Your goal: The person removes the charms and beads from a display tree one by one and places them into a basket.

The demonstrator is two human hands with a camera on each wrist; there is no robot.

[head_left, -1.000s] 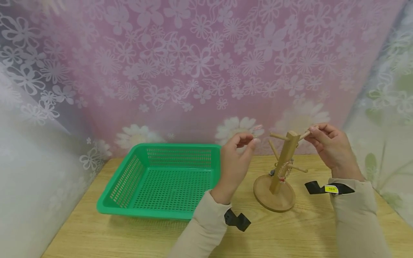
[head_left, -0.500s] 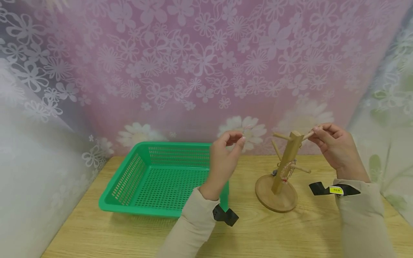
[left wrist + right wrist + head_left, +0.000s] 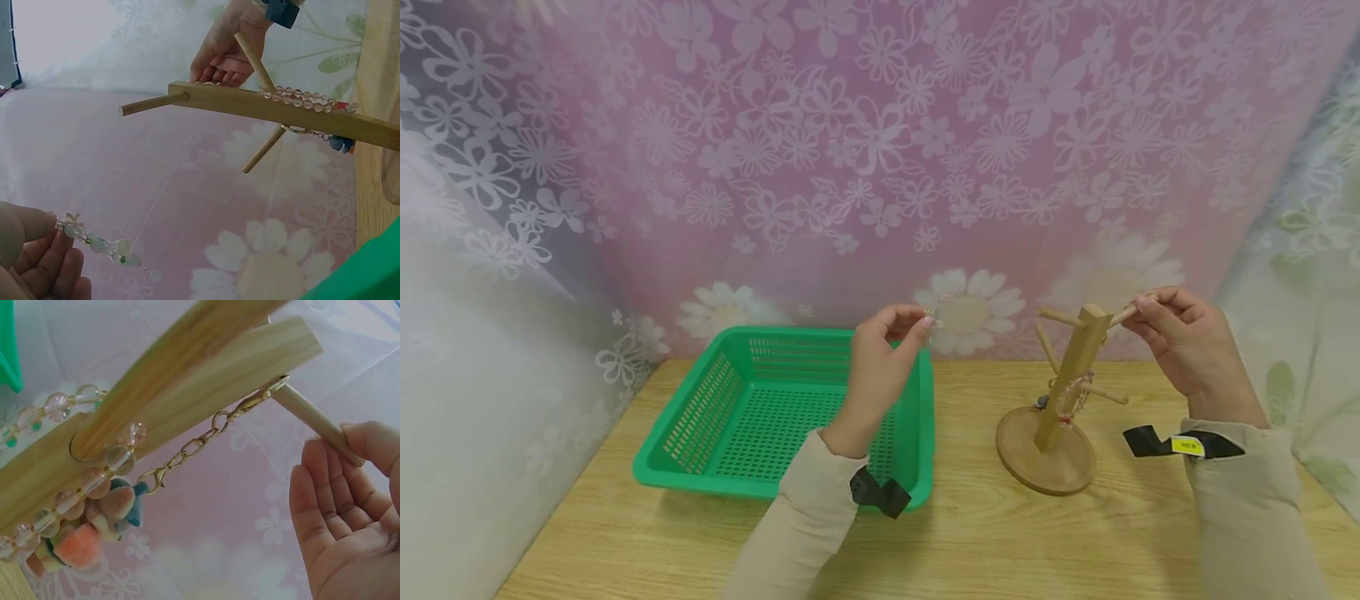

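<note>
My left hand pinches a beaded bracelet of pale green and clear beads with a small flower charm. It is in the air over the right part of the green basket. My right hand grips the end of an upper peg of a wooden stand between thumb and fingers. From that peg, close to the post, a gold chain with a soft, colourful charm hangs. A pink-and-clear beaded bracelet loops round a lower peg. A ring with a blue charm hangs from another peg.
The green plastic basket stands left of the stand, its slotted floor visible. The stand's round base rests on the wooden table. Behind hangs a pink flowered cloth; pale cloth lies to the right.
My left hand has moved left, away from the stand, carrying the beaded bracelet toward the basket. My right hand keeps its grip on the peg; the head view has shifted slightly.
</note>
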